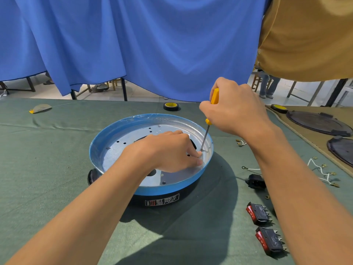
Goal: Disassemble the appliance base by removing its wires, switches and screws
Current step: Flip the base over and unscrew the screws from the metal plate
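The round appliance base has a blue rim, a perforated metal floor and a black underside, and it sits mid-table. My right hand grips a yellow-handled screwdriver. Its tip stands on a screw near the base's right inner wall. My left hand lies inside the base with its fingers curled, fingertips pinching at the screw beside the tip. On the cloth to the right lie two red rocker switches, a black power socket and loose white wires.
A green cloth covers the table. Black tape rolls lie at the far edge. Dark round lids rest on a tan mat at the right. A blue curtain hangs behind.
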{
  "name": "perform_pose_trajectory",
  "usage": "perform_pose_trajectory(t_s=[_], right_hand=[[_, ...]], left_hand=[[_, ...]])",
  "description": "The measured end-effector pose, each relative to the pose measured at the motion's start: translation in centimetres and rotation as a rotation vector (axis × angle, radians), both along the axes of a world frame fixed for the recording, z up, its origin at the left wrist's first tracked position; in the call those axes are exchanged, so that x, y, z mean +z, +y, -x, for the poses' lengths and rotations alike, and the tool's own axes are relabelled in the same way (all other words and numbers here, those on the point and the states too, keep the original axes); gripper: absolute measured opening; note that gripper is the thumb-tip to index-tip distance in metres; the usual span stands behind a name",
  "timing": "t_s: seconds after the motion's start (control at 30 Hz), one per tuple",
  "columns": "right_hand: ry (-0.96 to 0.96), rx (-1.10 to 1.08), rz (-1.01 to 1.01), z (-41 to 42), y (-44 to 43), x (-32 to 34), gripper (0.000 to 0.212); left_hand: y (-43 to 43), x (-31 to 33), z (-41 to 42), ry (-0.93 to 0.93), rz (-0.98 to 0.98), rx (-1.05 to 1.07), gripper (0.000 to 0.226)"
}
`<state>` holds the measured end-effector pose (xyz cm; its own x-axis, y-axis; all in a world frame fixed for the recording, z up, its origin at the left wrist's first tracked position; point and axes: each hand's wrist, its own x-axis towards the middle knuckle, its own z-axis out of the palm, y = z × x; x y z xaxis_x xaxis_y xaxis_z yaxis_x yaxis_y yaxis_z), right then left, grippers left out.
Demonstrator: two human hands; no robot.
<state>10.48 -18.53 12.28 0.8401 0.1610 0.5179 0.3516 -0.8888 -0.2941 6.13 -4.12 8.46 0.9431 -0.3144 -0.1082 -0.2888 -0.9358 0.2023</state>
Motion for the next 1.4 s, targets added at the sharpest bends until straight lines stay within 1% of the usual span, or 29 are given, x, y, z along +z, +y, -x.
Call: perform_pose_trajectory(t_s=[0.03,0.1,0.13,0.23,0.27,0.33,0.4,0.43,0.47,0.53,0.57,0.63,0.73,0.77,0.87,0.9,0.97,1.07,1.1,1.17,1.2,1.27,1.33,1.37,1.4], right_hand=[[0.015,-0.006,0.003,0.05,0.03,0.00,0.023],[0.019,-0.025,0.009,0.17,0.10,-0.05,0.037],[0.007,-0.021,0.007,0.12,0.10,-0.09,0.039],[-0.010,0.020,0.002,-0.22,0.04,-0.14,0.021],[-0.003,0.022,0.002,-0.22,0.04,-0.09,0.019],[0.009,0.005,0.005,-0.14,0.02,-0.07,0.023],[0.010,-0.030,0.007,0.02,0.05,-0.09,0.036],[0.004,-0.034,0.006,0.03,0.04,-0.10,0.039],[-0.002,-0.023,0.002,-0.07,0.00,-0.12,0.035],[0.011,0.008,-0.011,-0.31,-0.11,-0.10,0.021],[0.027,0.016,-0.014,-0.30,-0.14,-0.03,0.020],[0.045,0.011,-0.005,-0.17,-0.10,0.02,0.023],[0.022,-0.028,0.011,0.03,-0.09,0.02,0.036],[0.012,-0.026,0.012,0.02,-0.12,0.05,0.037],[0.035,0.024,-0.006,-0.35,-0.28,0.04,0.015],[0.052,0.028,-0.009,-0.34,-0.31,0.04,0.014],[0.062,0.012,-0.002,-0.21,-0.23,0.03,0.020],[0.027,-0.028,0.020,0.08,-0.17,0.06,0.036],[0.018,-0.019,0.017,0.06,-0.21,0.12,0.035],[0.031,0.014,0.006,-0.16,-0.31,0.16,0.020],[0.046,0.022,0.004,-0.18,-0.33,0.21,0.016],[0.065,0.012,0.013,0.03,-0.29,0.24,0.021],[0.055,-0.015,0.029,0.28,-0.25,0.22,0.036],[0.045,-0.017,0.029,0.34,-0.24,0.26,0.040],[0.035,-0.002,0.025,0.33,-0.26,0.28,0.037]], left_hand=[[0.06,0.00,0.03,0.003,-0.001,-0.001,0.037],[0.12,-0.03,0.04,0.009,-0.007,0.003,0.037],[0.14,-0.05,0.04,0.011,-0.008,0.004,0.037],[0.11,-0.13,-0.04,0.003,0.001,-0.010,0.037],[0.10,-0.13,-0.09,0.001,0.006,-0.011,0.037],[0.13,-0.12,-0.12,0.000,0.006,-0.005,0.037],[0.18,-0.15,-0.08,0.000,-0.002,0.004,0.037],[0.20,-0.17,-0.05,0.001,-0.003,0.009,0.037],[0.18,-0.18,-0.03,0.004,-0.003,0.011,0.037],[0.13,-0.21,-0.03,0.004,-0.001,0.007,0.037],[0.11,-0.19,-0.05,0.003,0.002,0.006,0.037],[0.09,-0.13,-0.05,0.000,-0.002,0.008,0.037],[0.07,-0.06,0.01,0.003,-0.017,0.007,0.038],[0.09,-0.05,0.02,0.004,-0.017,0.004,0.038],[0.10,-0.07,-0.04,0.007,-0.016,-0.002,0.038],[0.10,-0.09,-0.03,0.006,-0.016,-0.001,0.037],[0.11,-0.13,0.00,0.002,-0.016,-0.003,0.038],[0.05,-0.11,0.01,0.003,-0.020,-0.010,0.038],[0.04,-0.08,0.01,0.004,-0.020,-0.011,0.038],[0.03,-0.05,0.00,0.008,-0.017,-0.011,0.038],[0.05,-0.07,0.01,0.008,-0.016,-0.008,0.037],[0.07,-0.09,0.03,0.010,-0.016,-0.002,0.037],[0.05,-0.07,0.05,0.013,-0.011,-0.002,0.037],[0.04,-0.05,0.06,0.013,-0.010,-0.001,0.037],[0.03,-0.03,0.07,0.012,-0.010,0.002,0.037]])
